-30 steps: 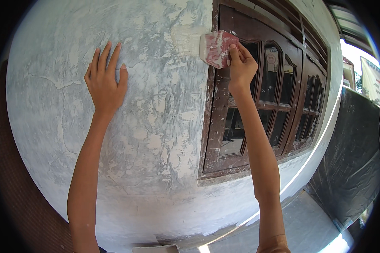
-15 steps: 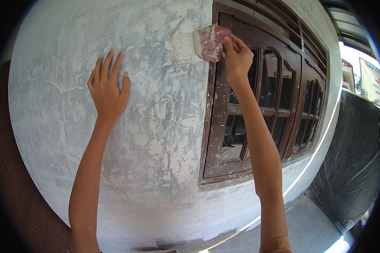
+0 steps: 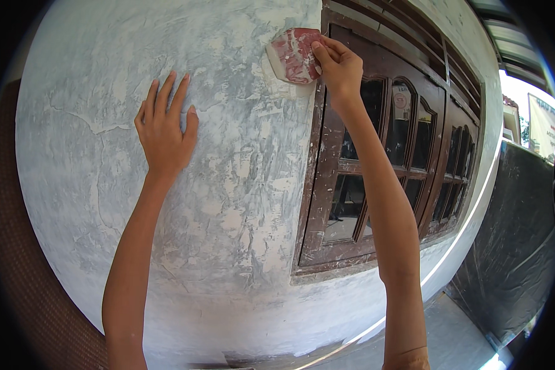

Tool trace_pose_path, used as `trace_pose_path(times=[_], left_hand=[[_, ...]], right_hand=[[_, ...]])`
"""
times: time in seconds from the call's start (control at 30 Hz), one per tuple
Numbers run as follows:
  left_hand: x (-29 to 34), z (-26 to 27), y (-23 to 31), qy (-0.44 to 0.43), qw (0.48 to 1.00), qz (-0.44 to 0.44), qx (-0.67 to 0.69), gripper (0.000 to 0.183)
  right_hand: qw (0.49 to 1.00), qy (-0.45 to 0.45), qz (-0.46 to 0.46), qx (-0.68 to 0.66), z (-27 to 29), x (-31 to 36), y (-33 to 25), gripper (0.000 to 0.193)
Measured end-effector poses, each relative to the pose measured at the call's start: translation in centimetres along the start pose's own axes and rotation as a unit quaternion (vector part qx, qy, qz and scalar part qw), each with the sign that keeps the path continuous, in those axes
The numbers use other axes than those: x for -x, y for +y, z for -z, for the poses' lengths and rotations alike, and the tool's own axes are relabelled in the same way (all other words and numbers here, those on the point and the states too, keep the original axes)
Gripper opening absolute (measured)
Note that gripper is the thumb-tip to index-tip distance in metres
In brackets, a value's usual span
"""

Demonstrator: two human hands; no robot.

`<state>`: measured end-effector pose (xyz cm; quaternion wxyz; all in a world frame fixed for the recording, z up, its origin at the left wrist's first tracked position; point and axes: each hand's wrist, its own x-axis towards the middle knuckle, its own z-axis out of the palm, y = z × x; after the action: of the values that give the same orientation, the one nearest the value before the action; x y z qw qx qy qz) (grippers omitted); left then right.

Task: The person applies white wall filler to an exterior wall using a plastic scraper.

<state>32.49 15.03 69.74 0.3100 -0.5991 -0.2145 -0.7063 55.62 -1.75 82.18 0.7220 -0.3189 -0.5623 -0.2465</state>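
Note:
My right hand (image 3: pixel 341 68) pinches the right edge of a red putty scraper (image 3: pixel 297 54) between thumb and fingers. White filler is smeared over the scraper's flat, angular face. Its pale left edge lies against the rough grey-white wall (image 3: pixel 228 203), beside the upper part of the brown window frame. A pale cream patch of filler (image 3: pixel 299 90) shows just below the scraper; the rest of that patch is covered by it. Lower and to the left, my left hand (image 3: pixel 168 132) rests on the wall with fingers spread, holding nothing.
Brown wooden window shutters (image 3: pixel 327 237) with glass panes stand right of the plastered wall. Cracks (image 3: pixel 95 128) run across the wall at the left. A dark sheet (image 3: pixel 505 228) hangs at far right above a grey floor (image 3: pixel 462 330). Brown woven-looking material (image 3: pixel 18 246) borders the left.
My right hand has moved the scraper leftward, off the window frame's edge and over the cream patch. My left hand stays spread on the wall. The view has shifted slightly.

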Motion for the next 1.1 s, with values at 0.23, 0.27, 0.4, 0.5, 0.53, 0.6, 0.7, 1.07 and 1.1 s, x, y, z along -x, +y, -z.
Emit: trace_pose_path(times=[0.23,0.27,0.4,0.5,0.53,0.6,0.7,1.07,1.1], left_hand=[[0.0,-0.2,0.2,0.009,1.000,-0.001,-0.006,0.055],[0.1,-0.3,0.1,0.007,1.000,-0.001,-0.006,0.054],[0.1,-0.2,-0.1,0.010,1.000,-0.003,0.000,0.054],[0.0,-0.2,-0.1,0.009,1.000,-0.003,-0.002,0.054],[0.0,-0.3,0.0,0.010,1.000,-0.003,-0.003,0.054],[0.0,-0.3,0.2,0.010,1.000,-0.001,-0.006,0.054],[0.1,-0.3,0.1,0.008,1.000,-0.001,-0.010,0.054],[0.1,-0.4,0.1,0.015,1.000,-0.004,-0.006,0.052],[0.0,-0.3,0.2,0.016,1.000,-0.004,-0.007,0.052]], right_hand=[[0.986,0.167,-0.011,-0.028,5.5,-1.6,0.6,0.027],[0.989,0.140,-0.005,-0.054,5.2,-1.2,0.3,0.027],[0.996,-0.070,-0.005,-0.058,2.6,0.3,-1.1,0.028],[0.994,-0.107,0.014,0.014,3.0,-0.5,-0.1,0.029],[0.999,-0.044,0.018,0.021,4.2,-0.8,0.1,0.029],[0.999,0.017,0.022,0.026,6.0,-1.3,0.2,0.029],[0.981,0.192,-0.016,0.021,6.4,-0.6,-0.6,0.029],[0.990,0.137,-0.023,0.035,6.9,-0.4,0.6,0.029],[0.983,0.181,-0.029,0.018,7.4,-0.6,0.6,0.029]])
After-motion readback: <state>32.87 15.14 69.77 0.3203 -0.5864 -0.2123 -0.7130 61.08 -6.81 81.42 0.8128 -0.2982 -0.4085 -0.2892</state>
